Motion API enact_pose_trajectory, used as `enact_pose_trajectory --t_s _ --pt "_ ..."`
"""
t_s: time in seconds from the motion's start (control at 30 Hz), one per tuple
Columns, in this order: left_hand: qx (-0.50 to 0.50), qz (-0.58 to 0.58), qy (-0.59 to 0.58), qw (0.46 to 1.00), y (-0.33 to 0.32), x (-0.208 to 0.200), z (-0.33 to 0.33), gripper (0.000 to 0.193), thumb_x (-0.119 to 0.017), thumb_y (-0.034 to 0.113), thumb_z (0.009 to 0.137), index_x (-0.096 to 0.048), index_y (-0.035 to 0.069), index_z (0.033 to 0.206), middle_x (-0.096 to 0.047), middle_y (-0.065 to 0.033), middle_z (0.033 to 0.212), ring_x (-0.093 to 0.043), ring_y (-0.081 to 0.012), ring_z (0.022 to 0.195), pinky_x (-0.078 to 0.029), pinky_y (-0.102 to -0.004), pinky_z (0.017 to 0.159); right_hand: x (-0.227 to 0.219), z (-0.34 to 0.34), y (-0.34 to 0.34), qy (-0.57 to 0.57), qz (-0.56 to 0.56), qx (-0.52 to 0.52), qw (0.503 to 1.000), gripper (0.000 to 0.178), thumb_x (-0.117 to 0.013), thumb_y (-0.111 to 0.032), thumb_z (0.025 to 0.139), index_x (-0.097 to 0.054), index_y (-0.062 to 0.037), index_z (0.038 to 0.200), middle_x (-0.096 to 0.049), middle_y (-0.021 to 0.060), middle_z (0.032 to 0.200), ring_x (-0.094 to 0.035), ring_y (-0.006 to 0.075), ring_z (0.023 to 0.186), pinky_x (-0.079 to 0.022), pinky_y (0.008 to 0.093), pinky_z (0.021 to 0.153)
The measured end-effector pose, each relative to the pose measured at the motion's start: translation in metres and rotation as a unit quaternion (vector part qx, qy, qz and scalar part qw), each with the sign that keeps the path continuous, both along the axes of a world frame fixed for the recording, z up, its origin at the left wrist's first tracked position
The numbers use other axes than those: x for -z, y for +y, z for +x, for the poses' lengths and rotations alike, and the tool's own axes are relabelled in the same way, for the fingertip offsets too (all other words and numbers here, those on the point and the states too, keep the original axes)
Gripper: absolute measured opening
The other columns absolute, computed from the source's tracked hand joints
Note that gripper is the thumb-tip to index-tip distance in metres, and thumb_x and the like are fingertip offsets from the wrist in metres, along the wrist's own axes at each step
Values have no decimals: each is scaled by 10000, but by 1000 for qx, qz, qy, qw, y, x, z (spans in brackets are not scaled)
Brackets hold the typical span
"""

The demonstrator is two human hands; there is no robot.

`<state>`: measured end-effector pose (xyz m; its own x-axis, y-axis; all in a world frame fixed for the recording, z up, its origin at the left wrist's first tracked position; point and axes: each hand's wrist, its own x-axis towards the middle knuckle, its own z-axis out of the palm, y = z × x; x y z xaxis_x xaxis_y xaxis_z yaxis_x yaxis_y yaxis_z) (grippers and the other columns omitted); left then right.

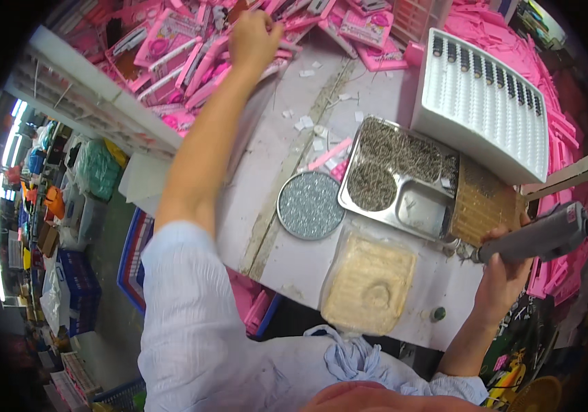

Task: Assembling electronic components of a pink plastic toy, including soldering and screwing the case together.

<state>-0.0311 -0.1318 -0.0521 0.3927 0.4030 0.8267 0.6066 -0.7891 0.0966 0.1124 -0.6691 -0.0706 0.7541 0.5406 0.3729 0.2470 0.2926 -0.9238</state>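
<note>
My left hand (256,40) reaches out to the far left, over a heap of pink plastic parts (201,65). Its fingers are curled down among the parts, and what they grip is hidden. At the right, my right hand (503,278) is wrapped round a grey electric screwdriver (544,233), whose tip points left over the table. Near that tip stands a metal compartment tray (404,218) with small screws (371,185) in several sections. A round tin (311,206) of small silvery metal pieces is to the tray's left.
A yellowish wrapped block (369,281) lies at the table's near edge, with a small dark-green bottle (437,314) beside it. Behind the tray, a white perforated box (483,110) holds rows of dark pieces. More pink parts (561,275) are piled at the right. A rack (95,103) borders the left.
</note>
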Motion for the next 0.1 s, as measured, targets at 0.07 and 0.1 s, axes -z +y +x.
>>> enact_pose_trajectory --t_s 0.07,0.1 --pt "-154 0 -46 987 57 -3 46 503 -716 391 877 -643 25 1214 -607 -183 1287 -567 -337 1194 -335 -510 1088 7 7 -13 9 -18 7 1000 853 -780 -205 858 -309 2 1539 -636 116 1119 -614 194 1042 -467 333 975" --pt "-173 -108 -2 979 68 -10 76 733 -755 491 826 -539 23 1347 -553 -198 1390 -510 -361 1318 -261 -530 1186 7 10 -22 3 -37 28 999 879 -803 -238 854 -308 0 1540 -636 118 1138 -618 197 1051 -464 332 995"
